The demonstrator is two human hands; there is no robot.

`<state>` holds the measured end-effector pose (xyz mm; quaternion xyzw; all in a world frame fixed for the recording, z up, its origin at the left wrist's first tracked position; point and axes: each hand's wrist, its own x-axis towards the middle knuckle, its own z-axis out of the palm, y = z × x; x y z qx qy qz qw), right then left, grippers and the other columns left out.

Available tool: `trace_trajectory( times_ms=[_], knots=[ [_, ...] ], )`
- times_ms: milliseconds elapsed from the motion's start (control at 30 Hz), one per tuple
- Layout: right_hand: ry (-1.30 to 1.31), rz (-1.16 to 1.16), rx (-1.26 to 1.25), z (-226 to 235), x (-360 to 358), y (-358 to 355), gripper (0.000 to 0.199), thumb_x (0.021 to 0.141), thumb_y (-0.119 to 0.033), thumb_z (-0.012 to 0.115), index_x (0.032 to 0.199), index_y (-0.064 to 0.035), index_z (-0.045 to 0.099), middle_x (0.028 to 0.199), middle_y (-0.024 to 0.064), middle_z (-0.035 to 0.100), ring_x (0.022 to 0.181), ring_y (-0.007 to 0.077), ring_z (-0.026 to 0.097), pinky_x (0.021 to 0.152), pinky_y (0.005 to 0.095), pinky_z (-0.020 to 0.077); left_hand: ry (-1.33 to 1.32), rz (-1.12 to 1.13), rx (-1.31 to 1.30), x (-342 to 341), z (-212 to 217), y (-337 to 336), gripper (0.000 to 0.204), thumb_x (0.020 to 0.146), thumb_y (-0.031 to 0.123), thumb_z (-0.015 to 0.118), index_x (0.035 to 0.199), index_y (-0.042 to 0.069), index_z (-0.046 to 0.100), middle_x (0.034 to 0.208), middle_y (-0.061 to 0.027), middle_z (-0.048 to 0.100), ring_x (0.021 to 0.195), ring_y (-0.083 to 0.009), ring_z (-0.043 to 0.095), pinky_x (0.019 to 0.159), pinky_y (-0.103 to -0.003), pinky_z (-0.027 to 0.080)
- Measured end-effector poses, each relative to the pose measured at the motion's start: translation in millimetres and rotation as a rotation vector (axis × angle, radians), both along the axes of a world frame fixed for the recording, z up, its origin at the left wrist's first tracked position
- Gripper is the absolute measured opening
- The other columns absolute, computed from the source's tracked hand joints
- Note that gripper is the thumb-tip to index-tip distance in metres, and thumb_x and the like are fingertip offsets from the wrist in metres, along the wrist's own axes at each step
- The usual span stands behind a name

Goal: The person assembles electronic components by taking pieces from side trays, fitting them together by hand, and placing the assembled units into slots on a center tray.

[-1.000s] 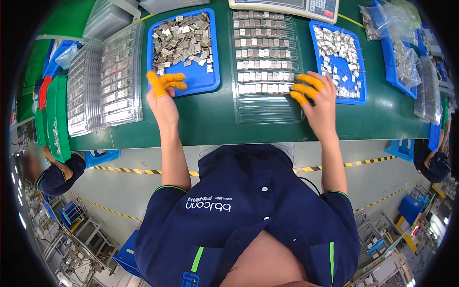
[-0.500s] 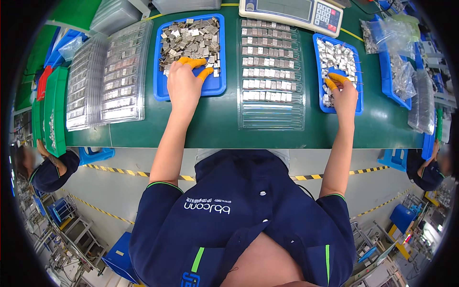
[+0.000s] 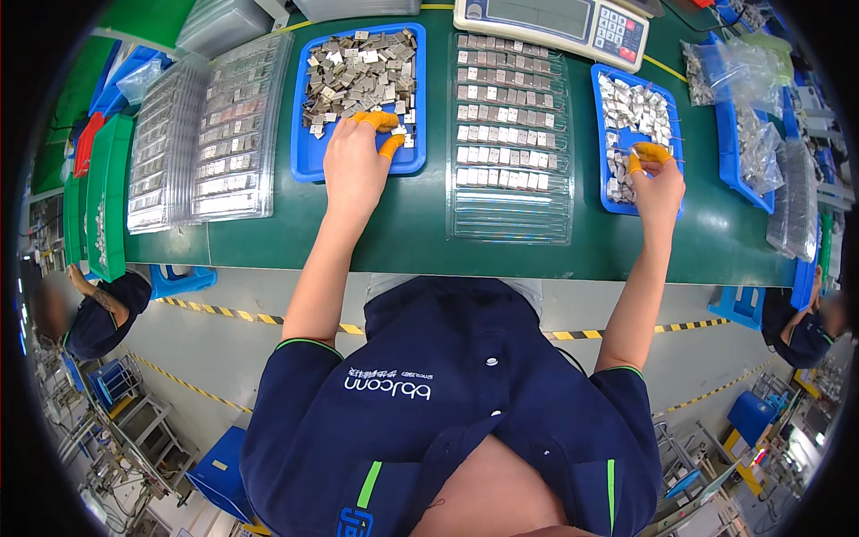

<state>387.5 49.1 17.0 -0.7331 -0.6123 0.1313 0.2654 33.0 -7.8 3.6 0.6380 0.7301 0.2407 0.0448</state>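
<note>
My left hand (image 3: 353, 166) reaches into the left blue tray (image 3: 309, 157), which is heaped with small grey metal pieces (image 3: 353, 72). Its orange-capped fingertips are spread on the near edge of the heap. My right hand (image 3: 658, 183) is over the right blue tray (image 3: 601, 192) of similar metal pieces (image 3: 631, 107). Its orange-capped thumb and forefinger are pinched together among them, and whether they hold one is too small to tell. Between the hands lies a clear blister tray (image 3: 510, 201) with rows of pieces set in its pockets.
A weighing scale (image 3: 555, 22) stands behind the blister tray. Stacks of filled clear trays (image 3: 215, 125) and green bins (image 3: 107, 197) sit at the left. Plastic bags of parts (image 3: 752, 80) lie at the right. Other people sit at lower left (image 3: 98, 309) and right (image 3: 801, 336).
Both hands have moved forward from the near edge of the blister tray into the blue trays, the left to the left heap and the right to the right tray.
</note>
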Motion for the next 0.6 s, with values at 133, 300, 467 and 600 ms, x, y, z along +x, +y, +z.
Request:
trace_trajectory(
  times_ms=[133, 300, 467, 600],
  knots=[
    [0.017, -0.09, 0.129, -16, 11, 3, 0.026, 0.072, -0.009, 0.066, 0.097, -0.0011, 0.063, 0.081, 0.0105, 0.062, 0.074, 0.0225, 0.06, 0.069, 0.0333, 0.0468, 0.003, -0.022, -0.01, 1, -2, 1, 0.023, 0.07, 0.011, 0.07, 0.091, 0.003, 0.065, 0.083, -0.012, 0.061, 0.08, -0.0267, 0.056, 0.072, -0.036, 0.046],
    [-0.052, -0.004, 0.177, -12, 10, 2, 0.027, 0.074, -0.007, 0.068, 0.1, 0.0, 0.064, 0.085, 0.0105, 0.066, 0.073, 0.0146, 0.063, 0.068, 0.0248, 0.0485, -0.15, 0.008, -0.098, 5, 6, 1, 0.02, 0.07, 0.007, 0.069, 0.088, 0.001, 0.064, 0.083, -0.0128, 0.061, 0.082, -0.0281, 0.056, 0.075, -0.038, 0.045],
    [0.274, -0.124, 0.178, 0, -3, -3, 0.022, 0.075, -0.005, 0.068, 0.096, 0.0, 0.066, 0.087, 0.0094, 0.067, 0.077, 0.0122, 0.063, 0.071, 0.0229, 0.0481, -0.202, -0.041, 0.001, 1, -7, -1, 0.022, 0.069, 0.005, 0.068, 0.091, 0.001, 0.064, 0.083, -0.0128, 0.06, 0.082, -0.0289, 0.055, 0.075, -0.038, 0.045],
    [0.387, -0.038, 0.273, 6, -13, -9, 0.022, 0.075, -0.001, 0.066, 0.098, 0.0004, 0.065, 0.088, 0.0081, 0.067, 0.08, 0.01, 0.061, 0.073, 0.0225, 0.0481, -0.112, -0.059, 0.079, 1, -1, -5, 0.02, 0.071, 0.004, 0.068, 0.09, 0.001, 0.064, 0.084, -0.0119, 0.063, 0.082, -0.0257, 0.058, 0.074, -0.034, 0.046]
  ],
)
